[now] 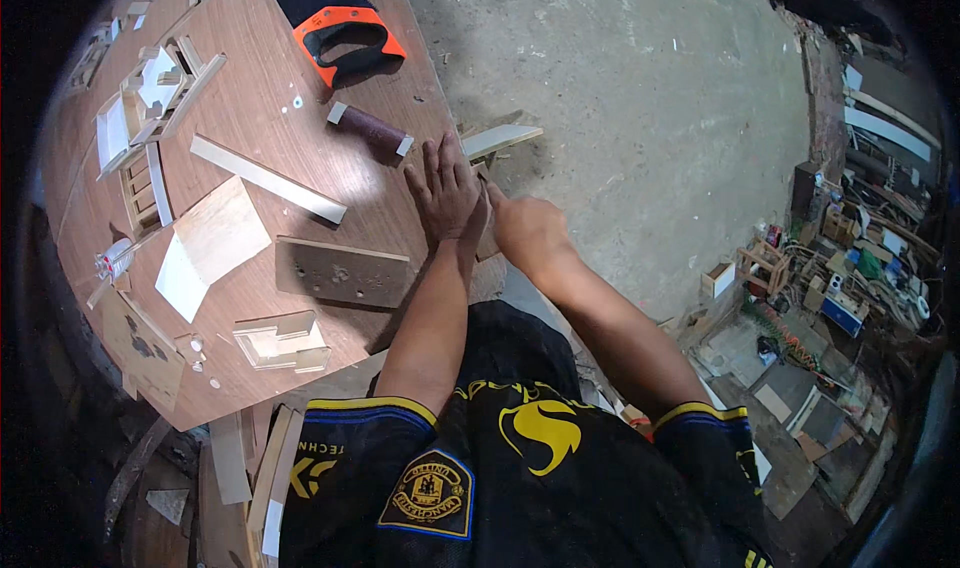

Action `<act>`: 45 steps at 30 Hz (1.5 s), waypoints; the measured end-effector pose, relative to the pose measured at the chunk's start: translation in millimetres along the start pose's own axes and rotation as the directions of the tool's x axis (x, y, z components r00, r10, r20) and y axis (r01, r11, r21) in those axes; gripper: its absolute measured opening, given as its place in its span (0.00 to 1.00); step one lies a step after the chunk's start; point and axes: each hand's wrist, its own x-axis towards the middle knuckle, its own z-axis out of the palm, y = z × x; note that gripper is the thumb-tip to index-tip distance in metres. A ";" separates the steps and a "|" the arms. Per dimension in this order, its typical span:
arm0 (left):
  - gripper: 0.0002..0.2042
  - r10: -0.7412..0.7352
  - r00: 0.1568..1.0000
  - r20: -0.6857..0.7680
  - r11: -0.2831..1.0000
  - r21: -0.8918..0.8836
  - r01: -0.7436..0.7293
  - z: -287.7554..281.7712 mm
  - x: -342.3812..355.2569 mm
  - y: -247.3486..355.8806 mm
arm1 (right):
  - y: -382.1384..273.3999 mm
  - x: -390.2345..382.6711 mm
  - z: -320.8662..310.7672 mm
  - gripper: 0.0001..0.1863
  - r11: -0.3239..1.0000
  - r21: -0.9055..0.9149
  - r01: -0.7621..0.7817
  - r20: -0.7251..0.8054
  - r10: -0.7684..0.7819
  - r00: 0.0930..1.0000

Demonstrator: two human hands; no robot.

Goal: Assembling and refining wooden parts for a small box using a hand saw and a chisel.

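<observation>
At the table's right edge my left hand lies with its fingers stretched out, pressed down beside a short pale wooden strip. That strip juts out past the edge, and its near end is hidden by the hand. Close against the left wrist, my right hand is closed in a fist. A small dark tip shows ahead of its knuckles, but the rest of what it grips is hidden. A sandpaper-wrapped block lies just left of my left fingertips.
A handsaw with an orange handle lies on the brown table. Around it are a long wooden strip, a thick board, a cut panel and a small wooden model. Clutter covers the floor at right.
</observation>
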 end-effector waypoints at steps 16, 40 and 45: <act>0.22 0.016 0.982 -0.187 0.999 0.030 -0.011 -3.7 17.1 -2.4 | -2.4 -11.3 4.6 0.19 0.999 0.052 0.006 -0.102 -0.001 0.995; 0.08 0.051 0.961 -0.272 0.999 0.016 -0.048 0.1 45.8 -10.6 | 13.0 -11.3 49.8 0.36 0.977 0.168 0.131 -0.293 -0.078 0.953; 0.08 0.052 0.967 -0.248 0.998 0.038 -0.044 3.2 45.2 -12.8 | 2.5 2.8 39.1 0.33 0.981 0.180 0.067 -0.230 -0.024 0.973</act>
